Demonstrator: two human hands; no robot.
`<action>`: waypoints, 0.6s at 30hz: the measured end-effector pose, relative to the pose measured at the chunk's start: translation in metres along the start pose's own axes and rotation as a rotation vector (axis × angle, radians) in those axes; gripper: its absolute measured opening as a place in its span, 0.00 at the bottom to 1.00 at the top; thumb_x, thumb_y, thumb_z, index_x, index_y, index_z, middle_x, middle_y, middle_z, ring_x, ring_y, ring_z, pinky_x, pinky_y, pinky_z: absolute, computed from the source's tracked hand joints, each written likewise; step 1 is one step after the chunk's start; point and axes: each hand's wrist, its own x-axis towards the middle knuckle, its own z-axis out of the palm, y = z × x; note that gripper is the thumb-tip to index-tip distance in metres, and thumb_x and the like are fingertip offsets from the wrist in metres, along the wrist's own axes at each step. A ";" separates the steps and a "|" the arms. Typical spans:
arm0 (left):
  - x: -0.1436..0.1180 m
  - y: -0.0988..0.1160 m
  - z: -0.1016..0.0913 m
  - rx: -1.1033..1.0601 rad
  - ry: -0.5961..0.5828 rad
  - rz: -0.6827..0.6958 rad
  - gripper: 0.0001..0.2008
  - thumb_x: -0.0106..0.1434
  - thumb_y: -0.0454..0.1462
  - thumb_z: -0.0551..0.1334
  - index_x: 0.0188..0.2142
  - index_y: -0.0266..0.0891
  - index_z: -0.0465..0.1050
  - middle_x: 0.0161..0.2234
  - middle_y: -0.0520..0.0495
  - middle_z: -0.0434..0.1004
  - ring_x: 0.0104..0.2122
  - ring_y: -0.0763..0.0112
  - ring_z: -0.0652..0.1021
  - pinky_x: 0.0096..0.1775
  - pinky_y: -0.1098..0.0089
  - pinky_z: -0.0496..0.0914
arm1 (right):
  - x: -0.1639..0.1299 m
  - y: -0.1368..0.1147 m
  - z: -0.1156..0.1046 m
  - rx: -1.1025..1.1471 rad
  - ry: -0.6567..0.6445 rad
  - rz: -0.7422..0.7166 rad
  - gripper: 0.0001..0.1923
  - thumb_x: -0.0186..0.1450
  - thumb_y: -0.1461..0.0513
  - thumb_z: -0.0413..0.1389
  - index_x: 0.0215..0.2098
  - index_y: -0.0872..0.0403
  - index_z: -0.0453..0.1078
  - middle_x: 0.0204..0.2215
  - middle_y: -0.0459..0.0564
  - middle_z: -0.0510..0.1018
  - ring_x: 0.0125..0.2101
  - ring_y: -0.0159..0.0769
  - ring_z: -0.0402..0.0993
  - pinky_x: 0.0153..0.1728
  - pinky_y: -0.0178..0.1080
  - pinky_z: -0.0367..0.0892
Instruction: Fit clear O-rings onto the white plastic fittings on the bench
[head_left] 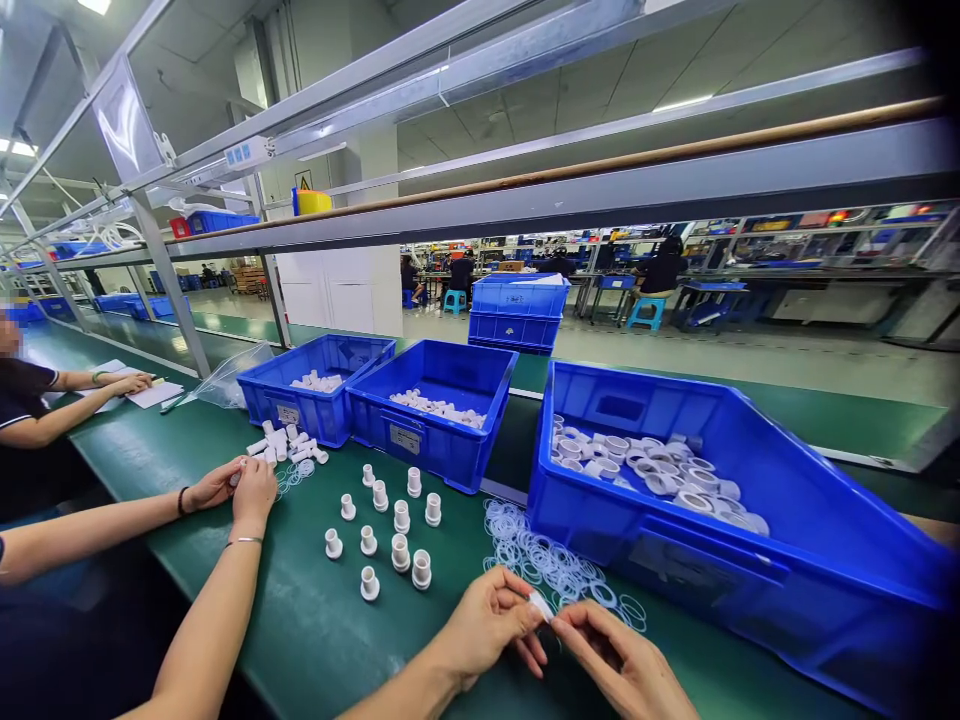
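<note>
Nearest the camera, we saw the wearer's left hand (487,622) and right hand (621,662) meeting low in the frame over the green table (315,640). Both pinched one small white fitting (540,605) between thumb and fingertips, the left from its left side and the right from its right, with the other fingers loosely curled. We couldn't tell whether a ring sat on it.

Just beyond the hands lay a loose pile of clear O-rings (540,560) flat on the table, touching the front of the big blue bin (750,590) at right. That bin held white caps (660,475) spread across its floor.

Left of the rings stood a cluster of white fittings (386,535), upright in rough rows and apart from one another.

Further left, a co-worker's two hands (240,485) were pressed together around a small white part we couldn't make out, bracelets on both wrists. Just past them lay a heap of white tubes (289,445) and a few rings.

Behind that, two smaller blue bins stood side by side, the left bin (315,385) and the middle bin (435,410), each holding white parts. A clear plastic bag (232,375) lay beside the left one.

Far left, another person's forearms rested on papers (146,392). Beyond the bench, stacked blue crates (517,310) stood on the floor, and seated workers were at distant tables.
</note>
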 end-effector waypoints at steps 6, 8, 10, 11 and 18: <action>-0.004 0.000 -0.001 -0.001 -0.092 -0.036 0.31 0.48 0.55 0.72 0.37 0.35 0.61 0.22 0.51 0.72 0.18 0.72 0.74 0.20 0.74 0.69 | 0.001 0.004 0.004 0.234 -0.004 0.033 0.22 0.61 0.43 0.55 0.40 0.50 0.73 0.31 0.47 0.75 0.26 0.34 0.68 0.26 0.33 0.66; -0.004 -0.001 -0.001 -0.008 -0.114 -0.059 0.32 0.48 0.55 0.72 0.38 0.36 0.60 0.21 0.51 0.72 0.17 0.72 0.73 0.20 0.74 0.68 | 0.001 0.000 0.003 0.262 -0.052 0.012 0.23 0.62 0.44 0.55 0.46 0.50 0.73 0.38 0.50 0.77 0.29 0.36 0.71 0.29 0.33 0.69; -0.004 -0.001 -0.001 -0.018 -0.118 -0.081 0.33 0.47 0.56 0.72 0.38 0.36 0.60 0.21 0.51 0.72 0.17 0.72 0.73 0.20 0.73 0.69 | 0.001 -0.004 0.000 0.263 -0.061 -0.002 0.21 0.62 0.45 0.55 0.43 0.49 0.75 0.39 0.51 0.78 0.33 0.38 0.74 0.32 0.34 0.71; -0.004 -0.001 -0.001 -0.021 -0.111 -0.085 0.32 0.47 0.55 0.72 0.38 0.36 0.60 0.22 0.51 0.73 0.18 0.71 0.74 0.22 0.73 0.69 | 0.002 -0.006 -0.001 0.265 -0.044 -0.002 0.20 0.62 0.45 0.56 0.41 0.49 0.76 0.39 0.51 0.78 0.34 0.39 0.75 0.33 0.34 0.72; -0.008 0.009 0.004 -0.042 -0.078 -0.093 0.30 0.48 0.52 0.73 0.37 0.33 0.66 0.29 0.44 0.76 0.22 0.73 0.74 0.26 0.71 0.69 | 0.004 -0.005 -0.003 0.278 0.114 -0.035 0.20 0.59 0.45 0.59 0.39 0.49 0.79 0.35 0.52 0.80 0.33 0.41 0.77 0.32 0.34 0.74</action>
